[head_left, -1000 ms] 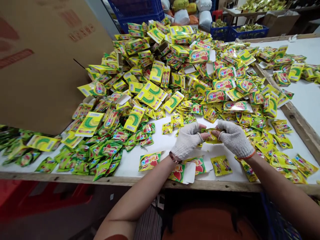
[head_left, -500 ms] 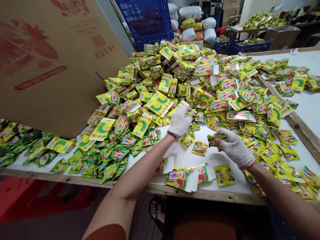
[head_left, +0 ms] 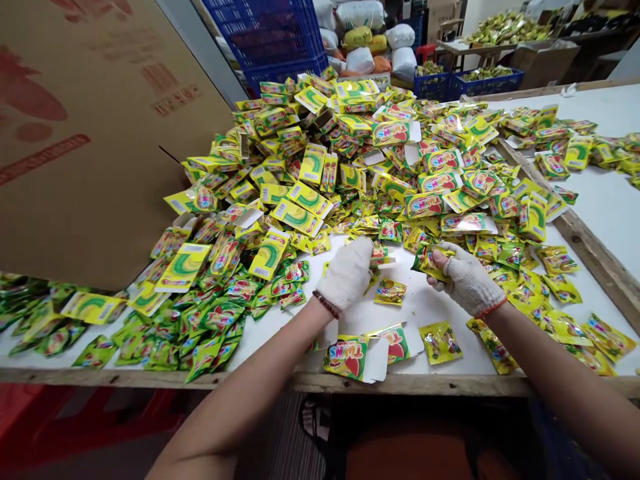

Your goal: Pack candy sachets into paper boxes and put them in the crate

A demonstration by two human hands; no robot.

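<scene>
A heap of yellow-green printed cartons and sachets (head_left: 320,160) covers the white table top (head_left: 420,313). My right hand (head_left: 467,280), in a white knit glove, pinches a small yellow foil sachet (head_left: 427,261) between fingers and thumb. My left hand (head_left: 345,275), gloved the same way, rests at the heap's front edge beside several loose sachets, and its fingers hide whatever lies under them. One sachet (head_left: 390,291) lies alone between my hands. Nearer me are another sachet (head_left: 440,342) and a flattened carton with a white flap (head_left: 347,357).
A large cardboard sheet (head_left: 100,133) leans over the table's left side. The table's wooden front edge (head_left: 310,383) runs below my arms. A wooden rail (head_left: 585,247) divides it from a second white table (head_left: 607,200). Blue crates (head_left: 270,40) and sacks (head_left: 360,60) stand behind.
My left hand has come back from the heap toward me and slightly left. My right hand still holds the sachet, and the whole view has shifted a little.
</scene>
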